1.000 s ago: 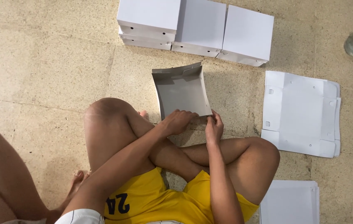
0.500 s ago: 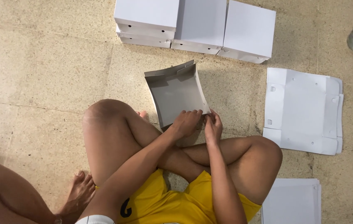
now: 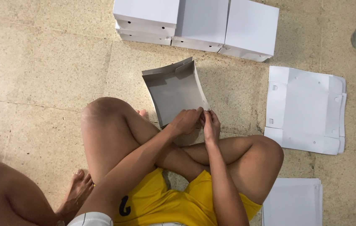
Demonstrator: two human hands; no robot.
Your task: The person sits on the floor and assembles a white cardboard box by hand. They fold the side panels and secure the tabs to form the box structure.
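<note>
Your left hand (image 3: 185,122) and right hand (image 3: 211,124) both pinch the near edge of the grey cardboard sheet (image 3: 174,91), which lies curved on the floor before your crossed legs. Bare floor (image 3: 48,71) is open on its left; finished white boxes (image 3: 194,23) stand just beyond its far edge.

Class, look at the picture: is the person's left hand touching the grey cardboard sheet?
Touching. The head view shows the left hand with its fingers pinching the near edge of the cardboard sheet.

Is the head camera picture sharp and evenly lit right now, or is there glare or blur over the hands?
Head view: sharp, soft even light, no blur on the left hand or right hand; faint shadow inside the grey half-folded cardboard box; white finished boxes bright, not blown out.
</note>
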